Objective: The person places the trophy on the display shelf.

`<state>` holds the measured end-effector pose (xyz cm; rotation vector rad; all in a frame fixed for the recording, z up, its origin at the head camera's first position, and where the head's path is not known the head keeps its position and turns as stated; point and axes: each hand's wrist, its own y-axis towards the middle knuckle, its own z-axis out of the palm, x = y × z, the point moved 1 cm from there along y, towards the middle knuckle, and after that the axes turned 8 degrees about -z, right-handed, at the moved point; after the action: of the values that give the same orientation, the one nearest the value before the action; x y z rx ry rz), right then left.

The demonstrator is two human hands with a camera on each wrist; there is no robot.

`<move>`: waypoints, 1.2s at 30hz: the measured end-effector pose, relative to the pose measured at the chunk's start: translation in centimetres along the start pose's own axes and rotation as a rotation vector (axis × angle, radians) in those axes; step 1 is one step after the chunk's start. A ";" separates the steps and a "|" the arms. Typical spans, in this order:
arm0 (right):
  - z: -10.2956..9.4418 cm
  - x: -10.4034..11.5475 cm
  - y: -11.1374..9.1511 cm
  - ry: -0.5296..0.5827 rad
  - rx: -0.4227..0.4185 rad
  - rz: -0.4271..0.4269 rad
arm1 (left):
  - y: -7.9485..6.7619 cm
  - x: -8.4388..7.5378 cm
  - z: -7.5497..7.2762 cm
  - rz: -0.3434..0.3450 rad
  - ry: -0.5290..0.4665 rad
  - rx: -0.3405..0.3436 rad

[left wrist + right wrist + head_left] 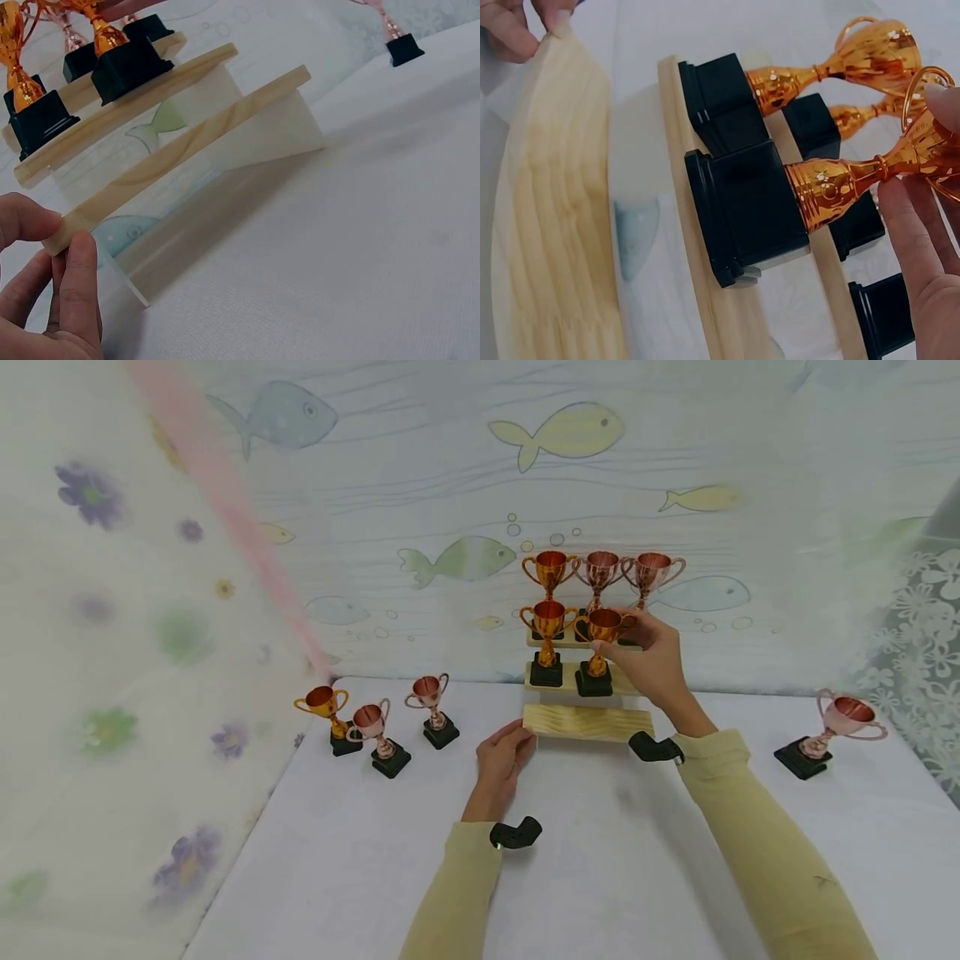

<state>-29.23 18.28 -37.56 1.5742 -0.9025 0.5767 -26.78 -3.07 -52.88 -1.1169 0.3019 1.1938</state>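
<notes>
My right hand (654, 662) grips a small gold trophy cup (604, 625) by its bowl and stem, and its black base (754, 206) is right at the middle step of a wooden stepped stand. Beside it on that step stands another gold trophy (547, 620). Behind them, the top step carries a third gold trophy (551, 568) and two rose-gold ones (602, 570), partly hidden by the front row and my right hand. Low at the left, my left hand (501, 764) pinches the end of the bare bottom board (588, 723) between thumb and fingers.
Left on the white table (600, 877) stand a gold trophy (321, 702) and two rose-gold trophies (429, 693). A single rose-gold trophy (846, 718) stands far right. A fish-patterned curtain (450, 485) hangs close behind the stand. Translucent side panels (274, 131) support the boards.
</notes>
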 end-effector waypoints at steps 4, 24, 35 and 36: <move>0.0 -0.4 0.4 0.014 0.000 0.002 | 0.1 0.0 0.0 -0.002 0.002 0.003; 0.7 -1.4 0.5 0.016 -0.036 -0.051 | -0.1 0.0 0.1 -0.007 -0.002 0.007; 1.3 -1.3 0.4 0.013 -0.077 -0.053 | 0.1 0.1 0.0 0.023 0.011 0.019; 1.3 -1.3 0.4 0.009 -0.077 -0.051 | 0.1 0.1 0.0 0.026 0.010 0.023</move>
<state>-30.45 17.32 -38.58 1.5193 -0.8653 0.5067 -26.79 -2.97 -53.01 -1.1023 0.3378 1.2053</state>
